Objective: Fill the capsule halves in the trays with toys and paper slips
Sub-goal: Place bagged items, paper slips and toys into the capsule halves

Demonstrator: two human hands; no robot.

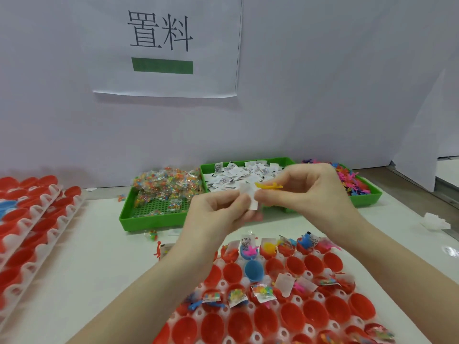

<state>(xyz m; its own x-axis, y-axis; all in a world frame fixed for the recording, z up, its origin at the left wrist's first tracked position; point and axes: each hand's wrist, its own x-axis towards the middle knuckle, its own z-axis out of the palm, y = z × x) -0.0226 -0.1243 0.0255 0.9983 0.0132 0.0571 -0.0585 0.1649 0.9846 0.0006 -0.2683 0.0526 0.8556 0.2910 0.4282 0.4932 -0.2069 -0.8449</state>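
A white tabletop [99, 244] fills the view, backed by a pale wall with a printed sign [164, 45] at 12 o'clock. At 6 o'clock lies the tray [308, 330] of capsule halves [285, 321], mostly red, one blue [253, 269]; the far rows and a few nearer cups already hold toys and slips, the rest are bare. At 9 o'clock a stack of trays [37, 219] with red halves sits along the left edge. Past the hands, green bins [149, 220] run from 11 to 2 o'clock: bagged bead packets [166, 187] on the left, paper slips [233, 176] in the middle, loose bright toys [352, 182] on the right. A crumpled white scrap [434, 220] lies at 3 o'clock.

Both hands are raised at centre, above the tray's far edge. The left hand [218, 214] has its fingers curled, pinching a white slip [249, 197]. The right hand [310, 192] pinches a yellow toy [269, 186] between thumb and forefinger, the toy touching the slip's top edge.
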